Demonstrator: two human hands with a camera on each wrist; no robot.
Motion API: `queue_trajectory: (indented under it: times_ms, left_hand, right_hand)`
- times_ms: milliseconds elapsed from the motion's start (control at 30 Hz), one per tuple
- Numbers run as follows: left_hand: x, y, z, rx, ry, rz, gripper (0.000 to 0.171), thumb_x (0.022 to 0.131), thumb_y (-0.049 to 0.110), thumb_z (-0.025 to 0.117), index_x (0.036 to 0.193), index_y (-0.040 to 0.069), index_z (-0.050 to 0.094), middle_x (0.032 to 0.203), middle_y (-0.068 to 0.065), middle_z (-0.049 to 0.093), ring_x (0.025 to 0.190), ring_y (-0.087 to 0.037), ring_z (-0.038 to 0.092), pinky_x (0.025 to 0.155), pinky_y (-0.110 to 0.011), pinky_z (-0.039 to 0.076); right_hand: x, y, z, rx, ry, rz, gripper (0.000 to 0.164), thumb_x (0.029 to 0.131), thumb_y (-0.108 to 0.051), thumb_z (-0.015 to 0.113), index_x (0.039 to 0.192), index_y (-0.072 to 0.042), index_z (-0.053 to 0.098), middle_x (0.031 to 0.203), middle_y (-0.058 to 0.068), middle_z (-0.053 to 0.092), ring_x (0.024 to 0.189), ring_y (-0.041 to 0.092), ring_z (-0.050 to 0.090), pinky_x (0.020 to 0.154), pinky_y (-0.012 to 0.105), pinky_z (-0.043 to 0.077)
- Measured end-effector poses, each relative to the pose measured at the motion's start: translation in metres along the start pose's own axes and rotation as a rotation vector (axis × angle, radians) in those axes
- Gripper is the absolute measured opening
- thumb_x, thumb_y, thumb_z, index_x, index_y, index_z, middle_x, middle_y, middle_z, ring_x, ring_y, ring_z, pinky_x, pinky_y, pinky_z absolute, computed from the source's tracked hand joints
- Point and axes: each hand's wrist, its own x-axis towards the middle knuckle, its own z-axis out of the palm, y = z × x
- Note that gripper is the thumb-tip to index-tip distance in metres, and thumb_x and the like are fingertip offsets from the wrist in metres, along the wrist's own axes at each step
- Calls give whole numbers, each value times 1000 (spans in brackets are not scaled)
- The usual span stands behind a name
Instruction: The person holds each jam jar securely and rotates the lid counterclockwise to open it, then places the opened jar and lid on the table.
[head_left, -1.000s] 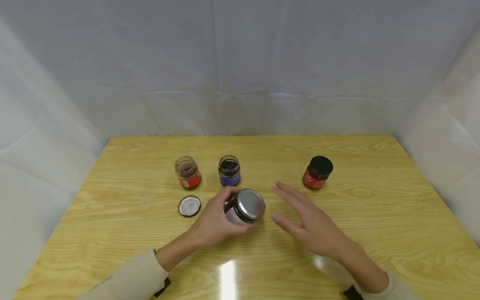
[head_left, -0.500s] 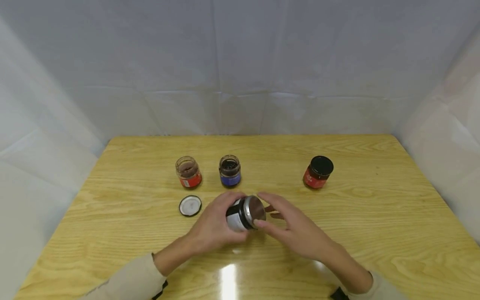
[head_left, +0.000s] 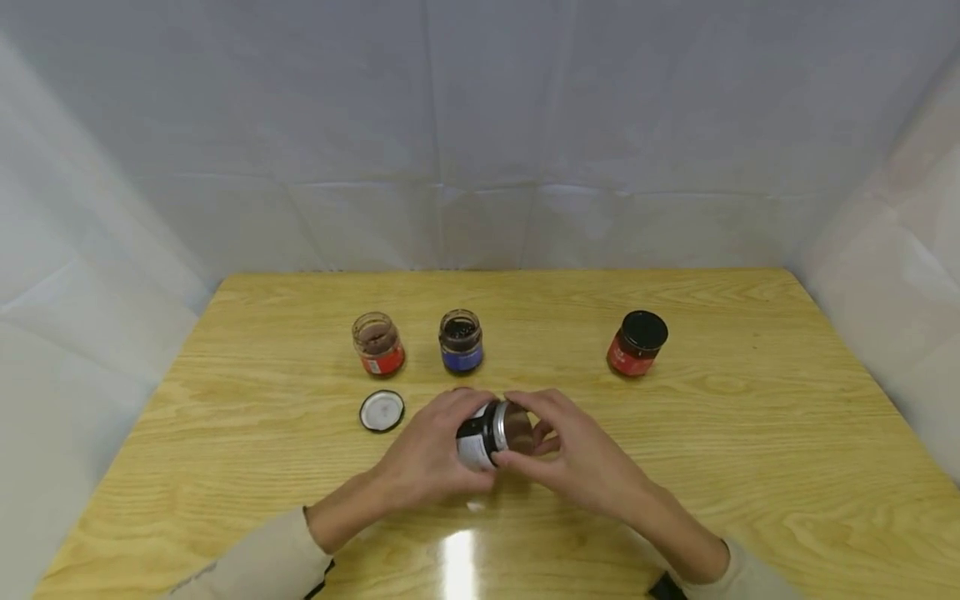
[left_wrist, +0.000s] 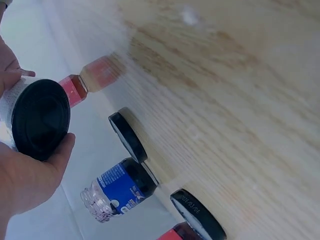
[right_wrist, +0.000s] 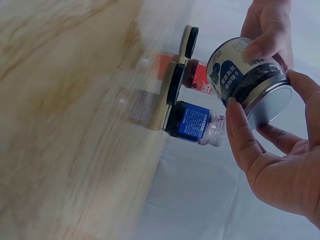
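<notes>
In the head view, we see the left hand (head_left: pixel 429 454) curled round the body of a white-and-black-labelled jar (head_left: pixel 472 442), while the right hand (head_left: pixel 588 462) pinches its silver lid (head_left: pixel 517 429) between thumb and fingers. The jar is tilted, its lid toward three o'clock, over the wood-grain tabletop (head_left: pixel 750 467). From it, we find an open blue-labelled jar (head_left: pixel 461 357) between eleven and twelve o'clock, an open red-labelled jar (head_left: pixel 382 360) at ten, an upturned black-rimmed lid (head_left: pixel 382 411) just past nine, and a black-capped red-labelled jar (head_left: pixel 636 350) at two.

In the left wrist view, we look at the held jar's dark base, the left fingers wrapped close about it. Toward four o'clock stands the blue-labelled jar, with a second black-rimmed lid (left_wrist: pixel 127 136) lying near it.

In the right wrist view, we see the silver lid seated on the jar, right thumb and fingers spread round its rim. The blue-labelled jar sits between seven and eight o'clock, and both loose lids lie toward nine and ten.
</notes>
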Motion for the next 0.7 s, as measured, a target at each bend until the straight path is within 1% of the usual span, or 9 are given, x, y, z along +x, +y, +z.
queue_trajectory:
  times_ms: [100,267,400,533,633,700]
  left_hand:
    - [1,-1,0,5,-1,18,68,59,29,82,121,14,58,113,2,60,97,-10,54,78,-28,49]
    - [1,-2,0,-17,-28,17,67,59,31,82,121,18,59,105,7,60,90,-7,54,71,-24,48]
    - [1,-3,0,-24,-44,25,68,59,32,82,121,17,59,104,7,61,90,-7,54,71,-24,48]
    - [-1,-3,2,-28,-59,7,68,60,33,82,122,17,59,105,7,62,89,-7,54,71,-24,48]
    - [-2,-2,4,-24,-56,-8,67,61,33,82,121,17,59,106,7,61,89,-7,55,71,-23,49]
    - [-3,-2,5,-15,-45,-7,66,61,33,82,121,17,59,106,6,61,89,-7,55,71,-23,49]
  right_hand:
    - [-1,2,-1,6,1,-31,68,80,-50,72,138,-21,50,119,-5,52,90,12,57,77,23,52]
    - [-2,6,-4,-2,-13,-107,64,80,-47,73,136,-24,51,118,-6,52,93,10,57,80,25,51]
    - [-3,11,-6,-48,-43,-159,63,80,-48,72,137,-29,50,122,-7,50,102,10,55,85,28,49]
    - [-3,13,-9,-113,-76,-203,64,82,-47,71,139,-33,47,130,-10,46,113,11,51,93,36,46]
    - [-4,12,-12,-130,-109,-200,67,83,-47,70,142,-33,43,136,-9,43,117,12,49,96,38,43]
    - [-5,9,-13,-118,-119,-143,70,83,-49,69,145,-32,39,138,-8,42,115,11,51,95,37,44]
